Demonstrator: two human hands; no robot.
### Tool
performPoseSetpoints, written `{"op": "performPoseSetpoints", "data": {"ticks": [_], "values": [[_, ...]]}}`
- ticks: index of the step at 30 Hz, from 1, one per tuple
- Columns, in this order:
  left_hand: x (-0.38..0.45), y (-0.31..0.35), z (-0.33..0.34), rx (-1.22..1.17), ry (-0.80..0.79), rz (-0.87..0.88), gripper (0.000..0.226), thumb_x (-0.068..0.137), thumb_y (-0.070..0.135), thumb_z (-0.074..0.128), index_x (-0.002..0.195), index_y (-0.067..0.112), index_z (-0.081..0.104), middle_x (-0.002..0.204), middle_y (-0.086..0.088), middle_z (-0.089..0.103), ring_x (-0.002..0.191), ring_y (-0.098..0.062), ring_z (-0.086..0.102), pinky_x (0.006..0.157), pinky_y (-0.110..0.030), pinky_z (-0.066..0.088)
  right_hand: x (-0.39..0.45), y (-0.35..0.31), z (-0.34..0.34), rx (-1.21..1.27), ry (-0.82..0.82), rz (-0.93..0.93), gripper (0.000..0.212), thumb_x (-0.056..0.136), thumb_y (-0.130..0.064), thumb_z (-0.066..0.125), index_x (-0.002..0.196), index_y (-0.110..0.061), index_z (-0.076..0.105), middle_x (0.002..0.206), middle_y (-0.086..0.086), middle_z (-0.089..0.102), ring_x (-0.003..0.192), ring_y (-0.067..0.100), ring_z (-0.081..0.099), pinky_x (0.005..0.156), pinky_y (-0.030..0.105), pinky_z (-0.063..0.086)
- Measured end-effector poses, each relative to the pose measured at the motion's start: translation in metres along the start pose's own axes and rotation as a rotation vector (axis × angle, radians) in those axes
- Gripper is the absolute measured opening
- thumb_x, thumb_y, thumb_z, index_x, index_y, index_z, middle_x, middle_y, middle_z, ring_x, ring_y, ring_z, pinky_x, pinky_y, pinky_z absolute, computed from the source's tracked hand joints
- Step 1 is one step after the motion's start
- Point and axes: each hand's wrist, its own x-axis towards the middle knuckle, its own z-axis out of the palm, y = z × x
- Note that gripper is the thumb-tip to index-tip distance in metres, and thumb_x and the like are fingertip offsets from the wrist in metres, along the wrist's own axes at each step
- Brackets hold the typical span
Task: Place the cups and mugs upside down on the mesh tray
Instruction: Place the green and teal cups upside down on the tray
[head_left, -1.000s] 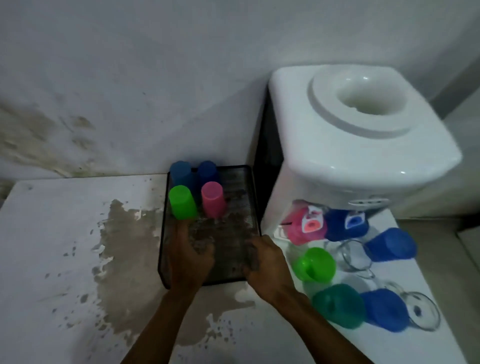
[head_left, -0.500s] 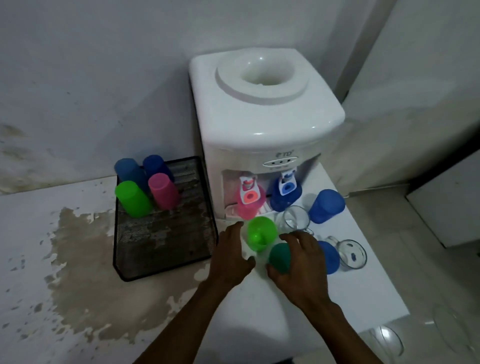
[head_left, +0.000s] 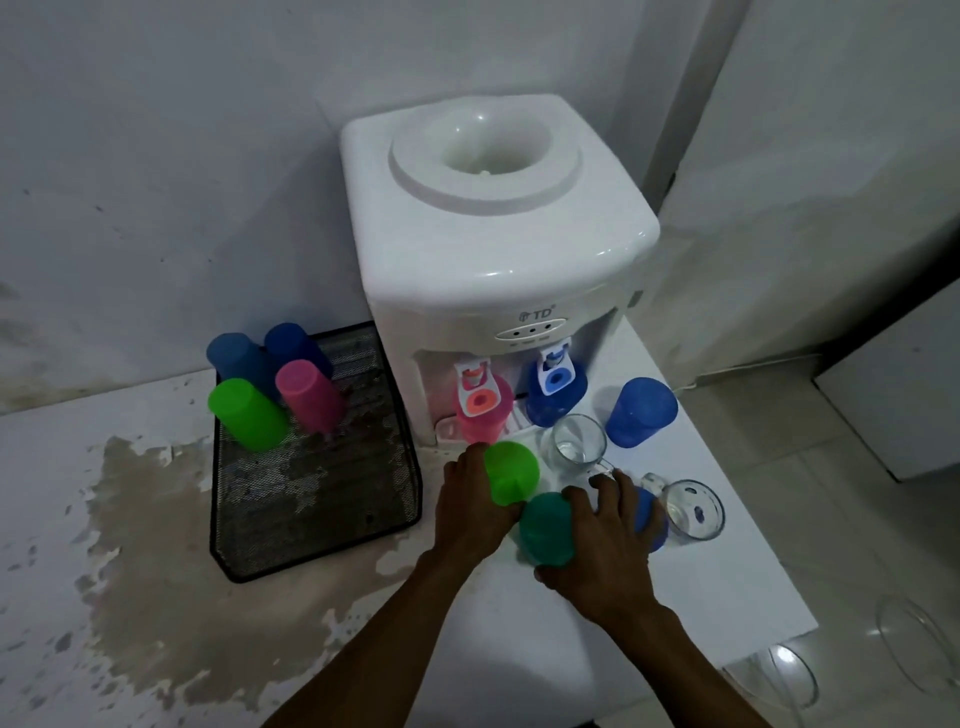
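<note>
A black mesh tray (head_left: 322, 525) lies left of the water dispenser and holds two blue cups (head_left: 244, 358), a green cup (head_left: 249, 413) and a pink cup (head_left: 309, 397), all upside down at its far end. My left hand (head_left: 470, 506) wraps the light green cup (head_left: 511, 470) on the white counter. My right hand (head_left: 597, 551) grips the teal cup (head_left: 545, 530) just in front of it. Under my right fingers lies a blue cup (head_left: 649, 519). Two glass mugs (head_left: 576, 441) (head_left: 693, 506) and another blue cup (head_left: 641, 410) stand nearby.
The white water dispenser (head_left: 493, 234) stands behind the cups, with a pink cup (head_left: 480, 415) and a blue cup (head_left: 556, 392) under its taps. The counter's right edge (head_left: 753, 519) drops to the floor. A stained patch (head_left: 156, 545) spreads left of the tray.
Both hands left the tray's front edge and moved right to the cups by the dispenser. The left hand closed on the light green cup, the right on the teal cup.
</note>
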Motion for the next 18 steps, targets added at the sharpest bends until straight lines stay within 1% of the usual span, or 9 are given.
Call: {"op": "performPoseSetpoints", "data": {"ticks": [3,5,7,8,9,11,14,16,18], "values": [[0.0,-0.005,-0.009,-0.079,0.018,-0.032,0.078,0.048,0.049,0.083,0.11,0.027,0.041,0.106,0.001,0.062,0.094,-0.019,0.06,0.077,-0.042,0.056,-0.001,-0.002,-0.002,0.136,0.058,-0.059,0.079,0.052,-0.04,0.077,0.122,-0.018,0.05,0.118,0.003,0.047,0.12,0.028,0.042,0.107,0.054,0.021],[-0.003,-0.01,-0.02,-0.128,0.02,-0.036,0.076,0.047,0.043,0.086,0.106,0.023,0.042,0.099,0.002,0.063,0.087,-0.019,0.063,0.073,-0.038,0.056,-0.002,-0.009,-0.007,0.288,0.044,-0.138,0.076,0.052,-0.033,0.076,0.12,-0.02,0.046,0.11,-0.004,0.045,0.105,0.018,0.048,0.104,0.04,0.032],[-0.006,-0.017,-0.034,-0.168,0.03,-0.034,0.072,0.05,0.035,0.09,0.103,0.02,0.044,0.096,0.001,0.063,0.085,-0.017,0.063,0.069,-0.031,0.054,-0.001,-0.02,-0.012,0.461,0.029,-0.2,0.08,0.05,-0.029,0.08,0.12,-0.021,0.043,0.108,-0.007,0.041,0.096,0.008,0.049,0.087,0.016,0.042],[-0.008,-0.022,-0.041,-0.195,0.045,-0.042,0.069,0.051,0.03,0.09,0.102,0.019,0.046,0.095,0.0,0.063,0.084,-0.016,0.063,0.068,-0.026,0.052,0.0,-0.027,-0.014,0.534,0.013,-0.215,0.083,0.049,-0.027,0.083,0.121,-0.021,0.043,0.11,-0.007,0.041,0.094,0.004,0.049,0.076,0.007,0.043],[-0.01,-0.028,-0.05,-0.224,0.063,-0.054,0.067,0.052,0.026,0.091,0.103,0.019,0.048,0.095,0.001,0.064,0.085,-0.014,0.063,0.067,-0.023,0.051,0.002,-0.035,-0.014,0.586,-0.002,-0.221,0.086,0.048,-0.025,0.084,0.122,-0.022,0.042,0.112,-0.007,0.041,0.093,0.0,0.048,0.07,0.003,0.042],[-0.012,-0.033,-0.068,-0.273,0.082,-0.074,0.063,0.056,0.022,0.089,0.105,0.02,0.05,0.097,0.004,0.064,0.086,-0.01,0.062,0.068,-0.021,0.05,0.006,-0.05,-0.014,0.655,-0.013,-0.206,0.091,0.046,-0.024,0.086,0.126,-0.024,0.04,0.114,-0.008,0.041,0.095,0.002,0.049,0.07,0.004,0.043],[-0.013,-0.04,-0.097,-0.368,0.173,-0.124,0.053,0.068,0.025,0.083,0.11,0.026,0.05,0.099,0.009,0.061,0.087,-0.003,0.059,0.07,-0.02,0.046,0.014,-0.074,-0.018,0.761,-0.072,-0.17,0.095,0.046,-0.023,0.086,0.128,-0.026,0.038,0.115,-0.008,0.047,0.1,0.009,0.053,0.072,0.012,0.048],[-0.01,-0.043,-0.116,-0.45,0.266,-0.201,0.05,0.076,0.034,0.076,0.114,0.025,0.047,0.101,0.008,0.06,0.087,-0.006,0.059,0.072,-0.026,0.047,0.018,-0.089,-0.02,0.837,-0.108,-0.166,0.088,0.051,-0.02,0.085,0.125,-0.027,0.037,0.114,-0.008,0.051,0.098,0.008,0.054,0.068,0.012,0.048],[0.0,-0.045,-0.136,-0.55,0.322,-0.315,0.064,0.07,0.049,0.076,0.119,0.021,0.046,0.106,0.004,0.063,0.093,-0.016,0.063,0.08,-0.036,0.052,0.023,-0.105,-0.018,0.885,-0.103,-0.151,0.078,0.057,-0.02,0.084,0.121,-0.025,0.04,0.114,-0.008,0.055,0.097,0.009,0.057,0.069,0.012,0.047]]}}
